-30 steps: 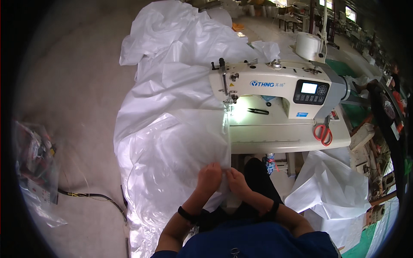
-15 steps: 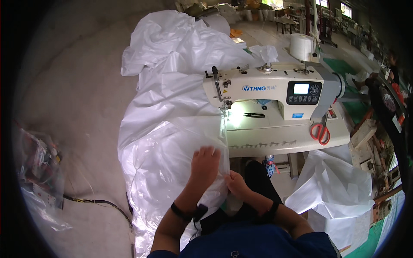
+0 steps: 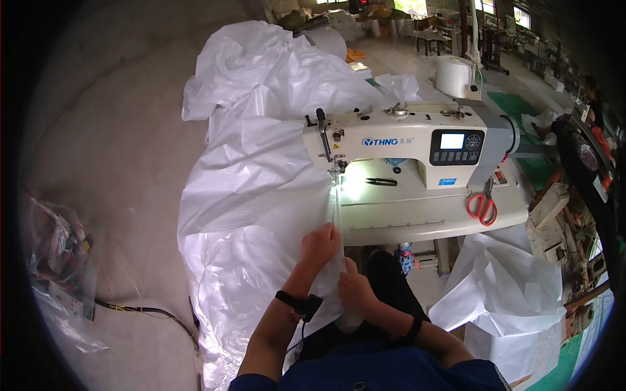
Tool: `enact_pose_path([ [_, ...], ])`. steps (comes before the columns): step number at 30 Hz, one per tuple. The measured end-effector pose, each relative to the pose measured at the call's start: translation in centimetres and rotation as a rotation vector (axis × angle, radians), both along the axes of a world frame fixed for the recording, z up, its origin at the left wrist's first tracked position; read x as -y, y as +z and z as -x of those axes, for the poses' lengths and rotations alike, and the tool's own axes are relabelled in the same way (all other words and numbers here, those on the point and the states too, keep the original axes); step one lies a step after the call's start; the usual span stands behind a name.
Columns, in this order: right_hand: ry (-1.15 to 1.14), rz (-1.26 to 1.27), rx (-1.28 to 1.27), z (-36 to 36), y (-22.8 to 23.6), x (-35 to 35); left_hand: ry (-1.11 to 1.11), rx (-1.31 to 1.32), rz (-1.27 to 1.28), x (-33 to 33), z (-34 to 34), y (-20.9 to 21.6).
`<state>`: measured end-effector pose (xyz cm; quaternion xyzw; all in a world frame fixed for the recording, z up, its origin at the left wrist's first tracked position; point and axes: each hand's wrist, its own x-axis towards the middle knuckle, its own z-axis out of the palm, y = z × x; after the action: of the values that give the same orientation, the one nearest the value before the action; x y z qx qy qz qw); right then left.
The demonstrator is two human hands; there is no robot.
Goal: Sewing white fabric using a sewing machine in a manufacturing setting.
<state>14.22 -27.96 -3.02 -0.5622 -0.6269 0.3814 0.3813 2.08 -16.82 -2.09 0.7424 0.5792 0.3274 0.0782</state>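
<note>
A large white plastic sheet (image 3: 254, 169) spreads over the left of the sewing machine (image 3: 391, 140) and hangs down toward me. Its right edge runs up under the lit needle area. My left hand (image 3: 319, 243) is closed on that edge just in front of the machine bed. Lower down, my right hand (image 3: 355, 287) grips the same edge, fingers curled round it. Black thread snips (image 3: 381, 182) lie on the bed behind the needle light. Scissors with red handles (image 3: 481, 208) rest at the bed's right end.
A white thread cone (image 3: 454, 77) stands behind the machine. At the lower right hangs a bunched white sheet (image 3: 502, 287). A clear bag of odds and ends (image 3: 62, 260) and a black cable (image 3: 150, 305) lie on the floor to the left.
My left hand has moved right from lying flat on the sheet to closing on its edge. The right hand keeps its hold slightly lower. The view has shifted a little.
</note>
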Motion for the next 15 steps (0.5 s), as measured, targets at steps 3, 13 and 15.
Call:
enact_pose_path([
  [3, 0.132, -0.001, 0.316, -0.2, 0.4, 0.3, 0.034, 0.161, 0.101, -0.5, -0.1, -0.1],
  [13, 0.332, -0.164, 0.762, -1.1, 0.8, 0.4, -0.087, 1.39, 0.789, 0.9, -0.2, 0.2],
  [15, 0.399, -0.213, 0.701, -1.6, 1.5, -0.3, -0.063, 1.319, 0.797, 1.2, 0.0, 0.3],
])
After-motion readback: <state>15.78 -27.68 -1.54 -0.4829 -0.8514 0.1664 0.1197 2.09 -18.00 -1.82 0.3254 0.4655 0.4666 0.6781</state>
